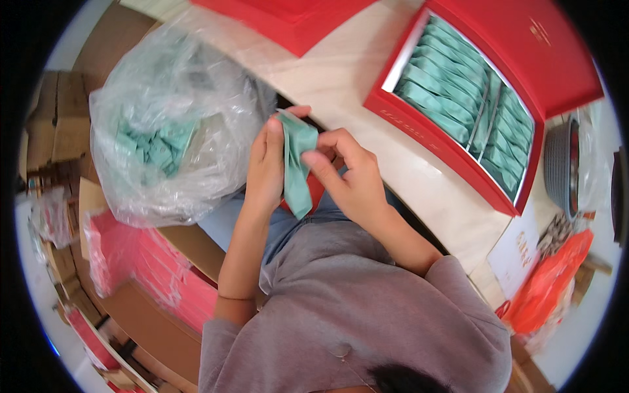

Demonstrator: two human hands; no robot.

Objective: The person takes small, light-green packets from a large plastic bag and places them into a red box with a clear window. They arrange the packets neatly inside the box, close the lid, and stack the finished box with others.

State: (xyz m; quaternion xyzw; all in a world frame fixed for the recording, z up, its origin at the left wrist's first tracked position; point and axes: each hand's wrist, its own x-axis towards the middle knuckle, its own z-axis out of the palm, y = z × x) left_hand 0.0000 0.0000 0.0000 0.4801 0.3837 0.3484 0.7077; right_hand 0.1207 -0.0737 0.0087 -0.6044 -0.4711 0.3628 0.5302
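Observation:
A pale green packet [299,167], long and creased, is held upright before me. My left hand [265,160] grips its left side, the thumb along its edge. My right hand [350,173] pinches its right edge between thumb and fingers. To the left, a large clear plastic bag [216,164] stands with its mouth gaping and several green packets [160,147] inside. On the table at the upper right is an open red gift box [419,134], with rows of similar green packets [445,82] and a divider between them. Something red shows partly behind my hands.
The pale table [432,196] reaches along the right, with a red lid or box [288,19] at its far side. A grey basket [561,167], a white card [514,252] and an orange-red plastic bag [550,288] lie at the right. Pink wrapped goods [151,262] fill a cardboard box [157,324] at lower left.

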